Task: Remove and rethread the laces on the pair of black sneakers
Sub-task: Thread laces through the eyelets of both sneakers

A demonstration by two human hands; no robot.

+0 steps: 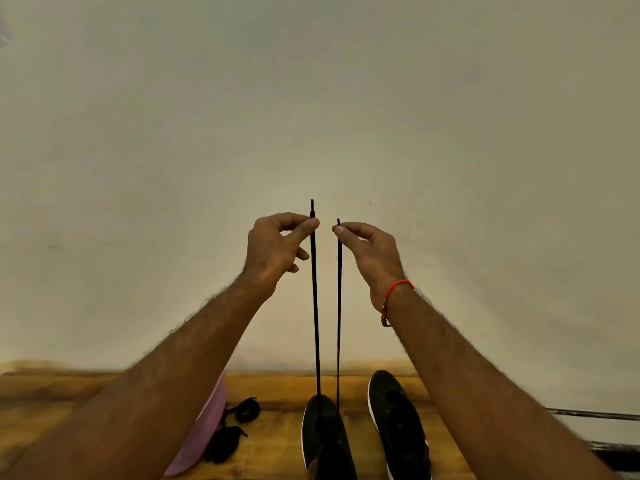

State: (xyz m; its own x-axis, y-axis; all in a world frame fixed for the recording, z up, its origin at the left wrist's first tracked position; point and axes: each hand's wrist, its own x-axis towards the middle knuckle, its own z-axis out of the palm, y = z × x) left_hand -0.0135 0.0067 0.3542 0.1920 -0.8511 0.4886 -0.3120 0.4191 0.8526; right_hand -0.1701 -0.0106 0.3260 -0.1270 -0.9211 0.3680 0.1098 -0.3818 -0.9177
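Two black sneakers stand on a wooden table, toes toward the wall: the left sneaker (325, 438) and the right sneaker (398, 424). A black lace (315, 306) runs up from the left sneaker in two taut strands. My left hand (277, 247) pinches one strand just under its tip. My right hand (370, 254) pinches the other strand at its tip. Both hands are raised high above the shoe, side by side, with the tips almost level. A second black lace (232, 427) lies bunched on the table to the left.
A pink object (204, 431) lies under my left forearm beside the loose lace. The wooden table (273, 389) ends against a plain beige wall (311, 98). A dark bar (588, 414) shows at the right edge.
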